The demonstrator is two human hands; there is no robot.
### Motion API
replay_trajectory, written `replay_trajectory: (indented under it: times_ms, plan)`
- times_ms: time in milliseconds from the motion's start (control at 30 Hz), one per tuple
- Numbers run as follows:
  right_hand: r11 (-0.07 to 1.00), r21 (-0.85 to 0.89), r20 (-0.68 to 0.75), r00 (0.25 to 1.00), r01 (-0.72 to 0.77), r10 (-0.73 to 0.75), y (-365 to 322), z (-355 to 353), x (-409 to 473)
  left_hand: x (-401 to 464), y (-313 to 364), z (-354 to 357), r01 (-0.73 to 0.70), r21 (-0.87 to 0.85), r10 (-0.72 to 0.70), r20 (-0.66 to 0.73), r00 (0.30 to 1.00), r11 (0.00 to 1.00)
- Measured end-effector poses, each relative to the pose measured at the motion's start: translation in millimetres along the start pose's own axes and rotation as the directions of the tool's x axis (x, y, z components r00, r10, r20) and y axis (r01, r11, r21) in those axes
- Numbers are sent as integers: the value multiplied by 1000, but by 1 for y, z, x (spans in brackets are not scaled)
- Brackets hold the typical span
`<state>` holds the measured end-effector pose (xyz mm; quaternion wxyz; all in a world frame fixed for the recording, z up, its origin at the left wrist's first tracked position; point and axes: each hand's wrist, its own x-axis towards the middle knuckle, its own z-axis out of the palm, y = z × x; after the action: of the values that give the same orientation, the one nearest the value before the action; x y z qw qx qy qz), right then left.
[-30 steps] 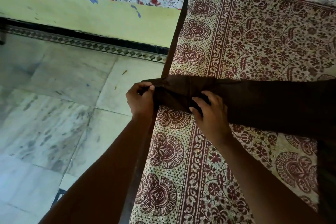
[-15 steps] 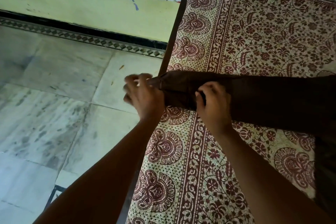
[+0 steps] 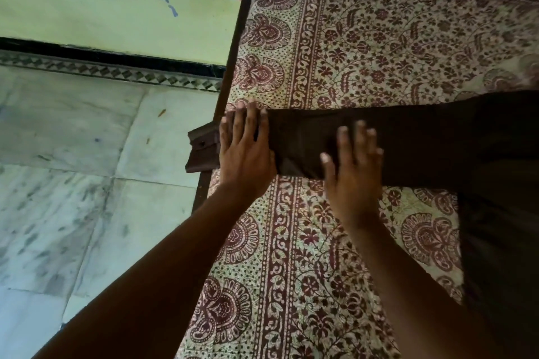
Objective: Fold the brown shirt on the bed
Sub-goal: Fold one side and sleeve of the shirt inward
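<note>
Marble floor [image 3: 73, 183], yellow wall [image 3: 116, 23]

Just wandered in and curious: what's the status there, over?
Left hand flat on sleeve end, right hand flat beside it. Dark brown cloth shirt stretched across patterned bedsheet, cuff overhanging bed edge. Nothing in the way.

One brown shirt [image 3: 423, 140] is seen on one bed [image 3: 364, 38], and two hands, left hand [image 3: 245, 151] and right hand [image 3: 353, 172], are laid flat on it.
</note>
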<state>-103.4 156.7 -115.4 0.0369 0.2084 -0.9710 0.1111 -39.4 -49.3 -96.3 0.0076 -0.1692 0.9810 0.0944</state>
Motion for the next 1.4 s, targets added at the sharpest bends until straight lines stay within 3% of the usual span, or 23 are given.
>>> replay_trajectory:
  times_ms: [67, 133, 200, 267, 333, 400, 467, 533, 600, 667, 733, 800, 867, 933, 967, 1033, 1100, 1167, 1233, 1333, 1400]
  plan:
    - [946, -51, -21, 947, -320, 319, 25, 0, 7, 2, 14, 1, -190, -35, 190, 3, 982, 981]
    - [940, -99, 87, 938, -328, 336, 34, 4, 11, 0, 24, 7, -232, -22, 233, 84, 969, 973]
    - [994, -96, 162, 985, -50, 65, 37, 8, 6, 0, 38, 11, -131, 23, 125, 181, 975, 991]
    - [957, -13, 197, 939, 290, -282, 35, 4, -3, 1, 58, 9, -23, 52, 11, 208, 978, 998]
    - [908, 62, 194, 887, 415, -419, 40, -6, -9, 3, 83, 4, -15, 75, 1, 188, 982, 997]
    - [964, 79, 116, 959, 252, -260, 62, -19, -12, 9, 110, 4, -135, 32, 127, 173, 977, 990]
    - [997, 64, -14, 999, -46, 47, 98, -31, -8, 18, 134, 11, -319, -52, 323, 182, 929, 946]
    - [941, 39, -68, 938, -337, 339, 146, -39, -3, 26, 159, 26, -513, -69, 517, 184, 836, 855]
    - [831, 34, -57, 830, -555, 556, 187, -43, 1, 26, 181, 43, -606, -54, 604, 184, 775, 794]
    - [783, 2, 5, 783, -622, 622, 209, -40, 5, 23, 198, 51, -540, -47, 539, 167, 825, 841]
    - [850, -80, 89, 845, -521, 527, 213, -32, 7, 18, 213, 53, -432, -13, 428, 159, 890, 902]
    - [954, -107, 153, 944, -278, 292, 207, -28, 2, 13, 229, 50, -367, 33, 355, 184, 916, 930]
    - [997, -43, 193, 979, -62, 69, 206, -35, -10, 14, 249, 44, -326, 63, 307, 212, 928, 943]
    - [998, -5, 143, 988, -65, 65, 213, -48, -30, 17, 266, 41, -328, 40, 315, 195, 929, 944]
    - [985, -18, 74, 982, -173, 174, 217, -53, -41, 19, 272, 40, -356, -11, 352, 185, 918, 934]
    - [867, -16, -50, 867, -497, 496, 233, -58, -70, 19, 287, 45, -473, -115, 487, 167, 857, 873]
    - [753, -14, -30, 753, -658, 657, 237, -55, -100, 11, 299, 53, -615, -128, 628, 155, 763, 778]
    - [832, -56, 35, 831, -552, 554, 228, -50, -134, 0, 311, 60, -698, -107, 705, 163, 690, 708]
    - [942, -12, 124, 934, -337, 336, 210, -54, -171, -11, 321, 64, -732, -92, 734, 178, 655, 675]
    - [977, 150, 256, 960, -155, 113, 186, -72, -230, -29, 329, 65, -791, -74, 782, 232, 578, 607]
    - [961, 220, 200, 972, -165, 121, 187, -86, -264, -50, 327, 67, -868, -20, 833, 291, 470, 497]
